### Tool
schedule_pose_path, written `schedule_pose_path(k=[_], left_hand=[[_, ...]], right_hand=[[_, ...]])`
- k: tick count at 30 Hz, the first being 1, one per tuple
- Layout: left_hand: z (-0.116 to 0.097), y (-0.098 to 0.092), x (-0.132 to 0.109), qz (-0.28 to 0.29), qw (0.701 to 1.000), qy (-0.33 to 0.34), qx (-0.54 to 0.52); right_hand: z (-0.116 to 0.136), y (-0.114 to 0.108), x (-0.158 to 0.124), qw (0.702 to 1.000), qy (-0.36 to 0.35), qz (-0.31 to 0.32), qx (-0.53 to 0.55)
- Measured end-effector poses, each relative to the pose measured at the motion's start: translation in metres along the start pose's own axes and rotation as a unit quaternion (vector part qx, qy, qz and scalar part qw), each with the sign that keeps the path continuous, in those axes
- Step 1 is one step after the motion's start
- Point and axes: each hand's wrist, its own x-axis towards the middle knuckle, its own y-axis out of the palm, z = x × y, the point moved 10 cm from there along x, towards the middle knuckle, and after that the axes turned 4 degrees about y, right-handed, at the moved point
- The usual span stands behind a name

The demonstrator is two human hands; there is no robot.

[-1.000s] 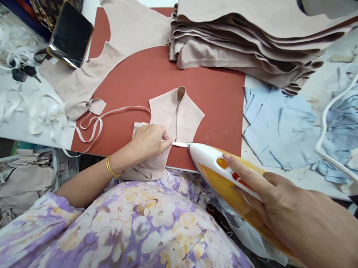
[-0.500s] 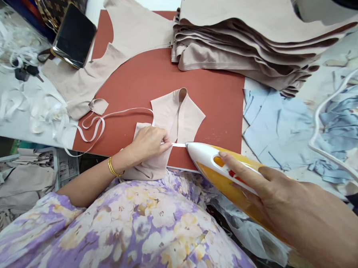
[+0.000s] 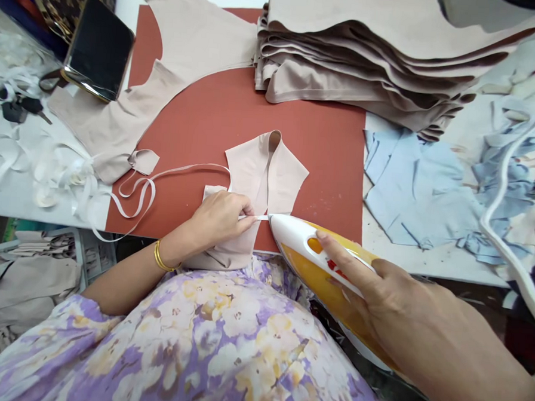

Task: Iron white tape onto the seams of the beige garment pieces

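Note:
My right hand (image 3: 405, 303) is wrapped round a yellow and white clothes iron (image 3: 299, 238), its tip pointing left. That tip rests on a narrow white tape (image 3: 262, 217) along the lower edge of a small beige fabric piece (image 3: 246, 163). Just left of the tip, my left hand (image 3: 222, 216) pinches the tape between thumb and fingers. Part of the fabric lies under this hand and hangs over the front edge toward my lap. From the fabric's left side, the tape's loose length loops across the red-brown board (image 3: 199, 131).
A thick stack of beige fabric (image 3: 345, 79) stands at the back right. Light blue scraps (image 3: 411, 190) and a white cord (image 3: 496, 200) lie right. A phone (image 3: 100, 48) sits on beige fabric at the left, near coiled white tape (image 3: 63, 172). A crate (image 3: 85, 251) holds cut pieces below left.
The iron in my right hand has slid a little left along the tape, closer to my left fingers. My left hand stays in about the same place, still pinching.

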Motion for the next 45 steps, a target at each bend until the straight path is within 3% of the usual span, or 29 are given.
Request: schedule_pose_path(k=[6,19,22,27,39,45], left_hand=[[0.01,-0.015,-0.003,-0.022,0.999,-0.034,-0.023],[0.033,-0.022,-0.003,-0.016,0.997,-0.057,-0.049],[0.033,-0.02,-0.003,-0.009,0.997,-0.059,-0.049],[0.031,-0.021,-0.003,-0.007,0.998,-0.03,-0.059],[0.034,-0.019,-0.002,-0.02,0.995,-0.014,-0.093],[0.036,-0.028,-0.005,-0.029,0.997,0.005,-0.068]], right_hand=[[-0.016,0.021,-0.016,0.994,0.016,0.082,0.066],[-0.008,0.014,-0.006,0.997,0.013,0.042,0.064],[-0.008,0.013,-0.005,0.998,0.011,0.02,0.058],[-0.005,0.013,-0.003,0.997,0.0,0.037,0.07],[0.011,-0.001,0.022,0.999,-0.042,0.016,0.015],[0.02,0.0,0.032,0.997,-0.061,0.023,-0.032]])
